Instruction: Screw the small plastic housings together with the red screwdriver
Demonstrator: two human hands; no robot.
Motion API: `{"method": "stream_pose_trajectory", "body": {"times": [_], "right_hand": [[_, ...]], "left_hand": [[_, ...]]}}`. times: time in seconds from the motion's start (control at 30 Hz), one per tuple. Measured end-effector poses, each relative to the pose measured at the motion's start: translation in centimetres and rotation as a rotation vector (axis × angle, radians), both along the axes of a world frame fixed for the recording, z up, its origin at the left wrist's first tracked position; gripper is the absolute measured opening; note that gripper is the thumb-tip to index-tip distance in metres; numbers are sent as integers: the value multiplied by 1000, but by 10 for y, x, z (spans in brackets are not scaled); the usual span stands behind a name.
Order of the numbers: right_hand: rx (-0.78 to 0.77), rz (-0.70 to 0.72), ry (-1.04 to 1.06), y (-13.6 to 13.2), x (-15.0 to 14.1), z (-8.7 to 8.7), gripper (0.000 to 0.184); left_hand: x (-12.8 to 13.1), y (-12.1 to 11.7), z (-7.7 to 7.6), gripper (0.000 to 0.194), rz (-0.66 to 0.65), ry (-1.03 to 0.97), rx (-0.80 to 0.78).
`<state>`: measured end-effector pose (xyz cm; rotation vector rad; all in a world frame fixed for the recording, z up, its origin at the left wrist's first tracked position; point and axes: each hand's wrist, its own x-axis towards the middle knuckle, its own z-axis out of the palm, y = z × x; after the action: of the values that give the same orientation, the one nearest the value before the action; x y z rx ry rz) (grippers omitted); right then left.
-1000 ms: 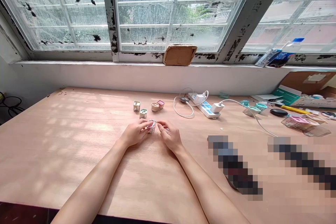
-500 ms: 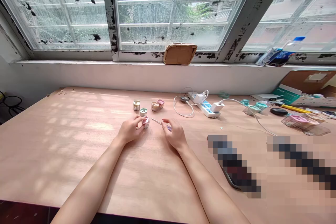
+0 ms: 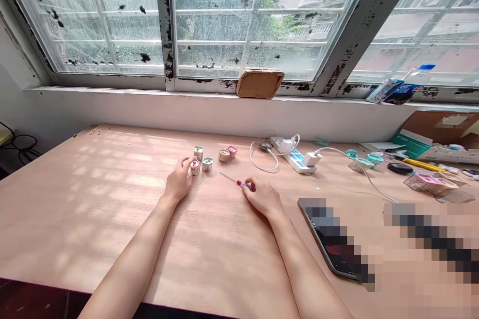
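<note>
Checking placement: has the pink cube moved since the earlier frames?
Yes, leftward: the pink cube was right of the green cube, now left of it, under the left hand.

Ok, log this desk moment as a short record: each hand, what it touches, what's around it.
Left hand: fingers on a small pink-topped box
Right hand: fingers at the red handle of a small screwdriver
Nearby: four more small boxes
Rest: power strip, phone, on a plywood table
</note>
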<state>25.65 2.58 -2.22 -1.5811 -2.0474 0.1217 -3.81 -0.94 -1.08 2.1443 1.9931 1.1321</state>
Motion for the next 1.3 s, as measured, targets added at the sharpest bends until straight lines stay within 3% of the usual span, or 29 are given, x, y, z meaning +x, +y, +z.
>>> {"method": "stream_pose_trajectory", "body": {"times": [0.07, 0.23, 0.33, 0.9, 1.3], "right_hand": [[-17, -20, -9, 1, 1, 0, 9], [-50, -67, -13, 4, 5, 0, 11], [-27, -79, -2, 5, 5, -3, 13], [-9, -23, 19, 24, -12, -10, 26], [-44, -30, -5, 50, -21, -8, 23]], "left_hand": [[0, 1, -2, 46, 21, -17, 17], [-1, 1, -1, 4, 41, -58, -17], [0, 0, 0, 18, -65, -79, -44], [15, 1, -1, 18, -498, -47, -106], [28, -2, -1, 57, -394, 150, -261]]}}
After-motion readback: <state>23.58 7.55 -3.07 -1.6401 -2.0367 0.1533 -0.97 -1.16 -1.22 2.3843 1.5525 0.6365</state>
